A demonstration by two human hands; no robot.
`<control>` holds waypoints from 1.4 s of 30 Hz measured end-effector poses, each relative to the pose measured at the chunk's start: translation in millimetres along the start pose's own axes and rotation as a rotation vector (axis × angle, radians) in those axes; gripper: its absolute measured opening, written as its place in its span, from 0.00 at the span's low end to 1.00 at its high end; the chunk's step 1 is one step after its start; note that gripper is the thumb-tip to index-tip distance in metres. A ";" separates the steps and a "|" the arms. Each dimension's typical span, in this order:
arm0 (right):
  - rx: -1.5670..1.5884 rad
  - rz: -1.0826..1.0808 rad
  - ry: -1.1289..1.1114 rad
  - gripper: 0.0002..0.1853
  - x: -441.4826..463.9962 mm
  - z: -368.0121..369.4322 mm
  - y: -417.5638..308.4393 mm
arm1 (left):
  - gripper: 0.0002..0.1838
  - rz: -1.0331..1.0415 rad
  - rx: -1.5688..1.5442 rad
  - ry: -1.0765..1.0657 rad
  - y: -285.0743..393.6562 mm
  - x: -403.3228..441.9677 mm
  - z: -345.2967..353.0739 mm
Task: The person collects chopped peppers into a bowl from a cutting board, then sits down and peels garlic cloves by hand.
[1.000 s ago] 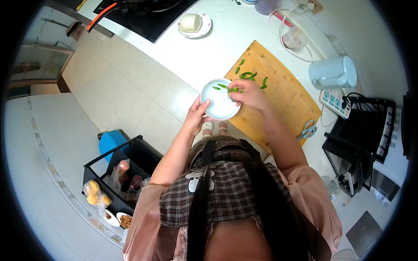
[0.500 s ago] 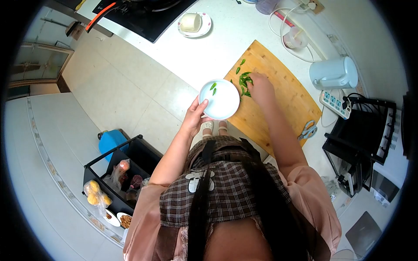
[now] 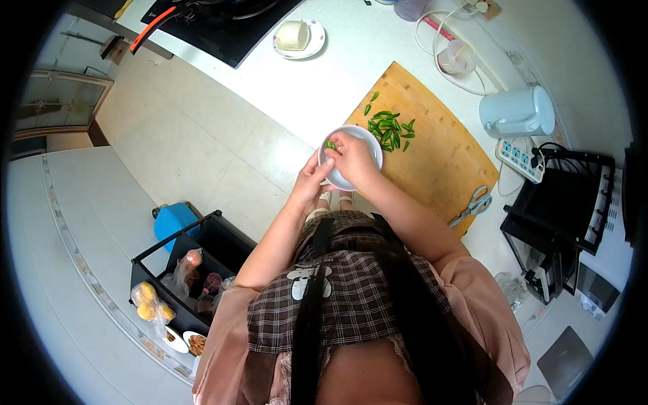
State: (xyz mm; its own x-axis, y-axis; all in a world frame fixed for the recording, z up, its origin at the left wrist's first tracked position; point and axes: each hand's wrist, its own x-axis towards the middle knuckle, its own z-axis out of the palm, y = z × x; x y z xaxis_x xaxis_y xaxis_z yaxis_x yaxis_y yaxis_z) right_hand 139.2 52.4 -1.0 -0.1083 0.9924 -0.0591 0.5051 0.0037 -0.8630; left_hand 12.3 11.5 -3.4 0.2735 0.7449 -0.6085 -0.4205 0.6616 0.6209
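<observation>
A white bowl [image 3: 371,140] is gripped at its left rim by my left hand [image 3: 312,181], thumb over the edge. Over the bowl, my right hand [image 3: 354,156] has its fingers bent together inside it, at a piece of green pepper [image 3: 330,144]; how firmly they hold it is hidden. Just right of the bowl, a pile of cut green peppers [image 3: 387,128] lies on the wooden cutting board [image 3: 439,158], with a few loose pieces near its upper left edge. Grey-handled scissors [image 3: 478,200] rest at the board's lower right.
A plate [image 3: 315,44] with a white block stands by the black hob [image 3: 226,40]. Along the wall are a light blue kettle [image 3: 516,113], a power strip [image 3: 519,161] and a black rack [image 3: 560,202]. A black cart [image 3: 233,236] stands at lower left.
My right hand has moved from the pepper pile on the board left into the bowl. The bowl and my left hand have shifted slightly right.
</observation>
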 end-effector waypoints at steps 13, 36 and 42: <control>-0.335 0.129 0.298 0.11 15.5 -77.1 18.0 | 0.30 0.010 0.010 0.015 4.6 -1.6 -3.4; 0.443 0.347 0.210 0.20 -148.2 -92.2 34.7 | 0.32 -0.118 0.407 -0.405 -0.8 -15.1 44.4; 0.504 0.504 0.553 0.17 -255.1 -131.0 45.5 | 0.31 -0.208 0.589 -0.417 -33.8 -27.2 67.3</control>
State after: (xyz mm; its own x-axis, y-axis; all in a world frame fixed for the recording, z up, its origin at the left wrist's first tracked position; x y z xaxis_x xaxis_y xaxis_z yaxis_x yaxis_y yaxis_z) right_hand 301.9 -184.5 40.6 0.5173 0.7800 -0.3522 -0.0680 -0.3728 -0.9254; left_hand 77.3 -25.3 25.5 0.6514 0.4925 -0.5772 0.1764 0.6415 0.7465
